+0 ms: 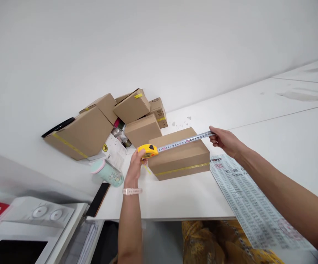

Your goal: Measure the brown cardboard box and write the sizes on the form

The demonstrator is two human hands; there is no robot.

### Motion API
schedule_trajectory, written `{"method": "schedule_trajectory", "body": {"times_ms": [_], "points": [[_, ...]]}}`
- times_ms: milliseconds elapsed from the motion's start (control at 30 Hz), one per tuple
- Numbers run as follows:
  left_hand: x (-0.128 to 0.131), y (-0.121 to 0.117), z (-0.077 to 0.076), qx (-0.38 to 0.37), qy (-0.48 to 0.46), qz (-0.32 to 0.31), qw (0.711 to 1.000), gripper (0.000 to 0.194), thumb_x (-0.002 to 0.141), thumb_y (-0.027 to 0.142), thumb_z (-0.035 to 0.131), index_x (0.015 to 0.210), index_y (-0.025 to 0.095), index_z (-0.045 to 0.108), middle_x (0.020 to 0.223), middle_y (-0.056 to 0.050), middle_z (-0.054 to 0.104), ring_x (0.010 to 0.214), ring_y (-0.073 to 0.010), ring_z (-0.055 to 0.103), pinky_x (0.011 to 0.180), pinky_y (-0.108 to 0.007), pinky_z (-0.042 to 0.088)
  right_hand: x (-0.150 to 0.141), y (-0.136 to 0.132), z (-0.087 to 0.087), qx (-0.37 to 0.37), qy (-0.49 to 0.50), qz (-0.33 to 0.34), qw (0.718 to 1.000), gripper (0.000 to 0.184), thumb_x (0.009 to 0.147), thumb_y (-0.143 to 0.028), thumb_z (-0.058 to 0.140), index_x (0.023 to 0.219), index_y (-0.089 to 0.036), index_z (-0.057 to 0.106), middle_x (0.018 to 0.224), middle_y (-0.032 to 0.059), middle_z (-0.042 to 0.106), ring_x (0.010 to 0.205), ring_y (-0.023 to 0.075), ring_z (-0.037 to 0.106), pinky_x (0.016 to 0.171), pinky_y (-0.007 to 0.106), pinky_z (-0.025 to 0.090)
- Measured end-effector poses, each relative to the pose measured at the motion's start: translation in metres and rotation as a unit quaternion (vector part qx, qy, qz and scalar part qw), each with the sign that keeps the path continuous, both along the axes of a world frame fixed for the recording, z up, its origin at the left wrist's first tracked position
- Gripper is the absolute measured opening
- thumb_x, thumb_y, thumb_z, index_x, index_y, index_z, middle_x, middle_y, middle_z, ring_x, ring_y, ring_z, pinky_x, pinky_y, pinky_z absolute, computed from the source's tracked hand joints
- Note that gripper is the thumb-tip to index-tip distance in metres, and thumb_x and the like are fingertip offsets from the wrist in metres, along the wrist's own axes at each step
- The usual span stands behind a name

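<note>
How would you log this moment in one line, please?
left hand: holds tape measure | right hand: holds blade near its end | blade: extended over cardboard box

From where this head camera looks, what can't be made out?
Head view:
Contents of brown cardboard box under silver tape blade: hidden by its walls.
Fine print on bluish paper sheet: too small, partly behind right forearm.
White knobbed appliance: cut off by left and bottom edges.
</note>
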State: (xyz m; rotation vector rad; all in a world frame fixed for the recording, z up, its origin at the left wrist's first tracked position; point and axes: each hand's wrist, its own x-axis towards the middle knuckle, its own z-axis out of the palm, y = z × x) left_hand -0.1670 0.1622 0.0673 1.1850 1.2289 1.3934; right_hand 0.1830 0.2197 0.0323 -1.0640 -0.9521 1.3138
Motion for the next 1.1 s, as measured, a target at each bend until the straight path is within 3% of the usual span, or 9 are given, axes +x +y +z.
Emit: {"method": "schedule_trajectory", "body": {"times_ms": [100, 200, 400, 633, 800, 1100], "points": [[-0.040, 0.018, 0.003, -0.029, -0.006, 0.002, 1.000, 0.043, 0.069, 0.047, 0.080, 0.097, 0.016, 0.069, 0.083, -0.004, 0.069, 0.061, -0.0114, 0.052, 0.049, -0.019, 0.033, 0.007, 0.023, -0.014, -0.033, -0.059, 0.005, 0.998, 0.053, 0.069, -0.067, 0.076, 0.068, -0.022, 0.048, 0.063, -0.0035, 0.043, 0.057, 0.0109, 0.037, 0.049, 0.026, 0.033], [-0.067, 0.027, -0.004, -0.058, -0.018, 0.015, 0.998, 0.049, 0.065, 0.048, 0.082, 0.099, 0.015, 0.068, 0.082, -0.004, 0.069, 0.059, -0.0103, 0.051, 0.048, -0.019, 0.033, 0.000, 0.030, -0.027, -0.036, -0.126, 0.025, 0.991, 0.054, 0.074, -0.072, 0.068, 0.069, -0.022, 0.047, 0.063, -0.0025, 0.045, 0.057, 0.0114, 0.039, 0.051, 0.027, 0.036], [-0.095, 0.035, -0.023, -0.097, -0.043, 0.051, 0.993, 0.057, 0.057, 0.055, 0.083, 0.095, 0.016, 0.064, 0.073, 0.000, 0.066, 0.052, -0.0085, 0.049, 0.048, -0.019, 0.032, -0.019, 0.034, -0.032, -0.043, -0.194, 0.027, 0.980, 0.049, 0.081, -0.067, 0.064, 0.071, -0.020, 0.054, 0.072, 0.0036, 0.058, 0.066, 0.0151, 0.051, 0.058, 0.028, 0.042], [-0.098, 0.038, -0.033, -0.108, -0.055, 0.044, 0.992, 0.055, 0.062, 0.054, 0.083, 0.098, 0.016, 0.067, 0.081, -0.003, 0.069, 0.054, -0.0089, 0.050, 0.049, -0.019, 0.033, -0.020, 0.040, -0.035, -0.048, -0.328, 0.005, 0.943, 0.053, 0.079, -0.074, 0.058, 0.076, -0.021, 0.061, 0.074, 0.0075, 0.064, 0.070, 0.0214, 0.056, 0.057, 0.031, 0.040], [-0.088, 0.044, -0.036, -0.106, -0.051, 0.019, 0.993, 0.057, 0.064, 0.054, 0.084, 0.101, 0.014, 0.069, 0.085, -0.006, 0.070, 0.057, -0.0105, 0.053, 0.049, -0.021, 0.036, -0.018, 0.044, -0.044, -0.049, -0.334, 0.056, 0.940, 0.064, 0.076, -0.081, 0.055, 0.087, -0.019, 0.067, 0.075, 0.0105, 0.068, 0.067, 0.0237, 0.060, 0.056, 0.033, 0.043], [-0.083, 0.045, -0.037, -0.098, -0.043, 0.002, 0.994, 0.049, 0.074, 0.049, 0.078, 0.105, 0.012, 0.067, 0.086, -0.007, 0.070, 0.056, -0.0102, 0.053, 0.048, -0.021, 0.036, -0.019, 0.048, -0.047, -0.035, -0.377, 0.060, 0.924, 0.073, 0.077, -0.087, 0.045, 0.087, -0.018, 0.069, 0.070, 0.0099, 0.067, 0.060, 0.0230, 0.059, 0.050, 0.034, 0.042]]}}
